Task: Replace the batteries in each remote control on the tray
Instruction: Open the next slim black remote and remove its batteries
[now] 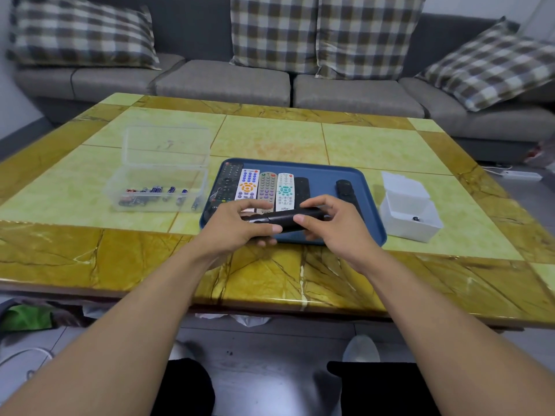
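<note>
Both hands are up over the near edge of the tray [336,175], holding one black remote [282,219] sideways between them. The left hand [237,226] has its fingers curled round the remote's left end, thumb on the near side. The right hand [327,223] pinches the right end, thumb on the near face and fingers bent over the top (can't tell if the battery cover is on or off, it's too dark and blurry there).

The blue tray sits near the middle of the table [270,136], a bit toward the near edge. On it, lined up from the left edge: a long black remote [227,183], a white remote with purple and orange buttons [248,184], a grey remote [267,187], a white remote with teal buttons [284,190], then a small black remote [302,187]. Another black remote [345,189] lies apart from the row, toward the tray's right edge.

Left of the tray, just beside it, there's a clear box [159,187] with its lid flipped open, and a bunch of batteries [156,193] lying loose in it. Right of the tray sits a white box [411,211], lid also open, with something small and dark [416,219] inside.

Grey sofa [222,82] with checked cushions [274,31] runs behind the table's far edge.
</note>
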A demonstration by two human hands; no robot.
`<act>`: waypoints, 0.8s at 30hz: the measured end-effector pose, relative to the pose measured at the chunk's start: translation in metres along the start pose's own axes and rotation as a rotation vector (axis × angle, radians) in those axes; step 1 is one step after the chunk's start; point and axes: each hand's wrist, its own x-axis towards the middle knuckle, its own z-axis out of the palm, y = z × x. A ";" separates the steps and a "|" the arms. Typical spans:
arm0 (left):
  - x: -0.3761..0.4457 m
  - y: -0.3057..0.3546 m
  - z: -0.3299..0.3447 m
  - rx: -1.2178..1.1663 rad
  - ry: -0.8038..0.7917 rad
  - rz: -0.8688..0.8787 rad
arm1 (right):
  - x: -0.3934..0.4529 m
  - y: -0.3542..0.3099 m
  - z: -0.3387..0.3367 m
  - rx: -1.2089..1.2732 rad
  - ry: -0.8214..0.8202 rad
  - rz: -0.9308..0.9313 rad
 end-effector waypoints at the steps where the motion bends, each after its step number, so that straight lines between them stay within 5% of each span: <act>1: 0.001 0.000 -0.001 -0.057 0.018 0.007 | 0.001 0.000 0.000 -0.005 0.011 -0.001; 9: 0.013 -0.006 0.004 -0.159 0.191 0.062 | 0.004 0.007 0.005 -0.431 0.038 -0.122; 24: 0.021 -0.002 0.005 -0.373 0.426 0.062 | 0.005 0.009 -0.007 -0.525 0.042 -0.075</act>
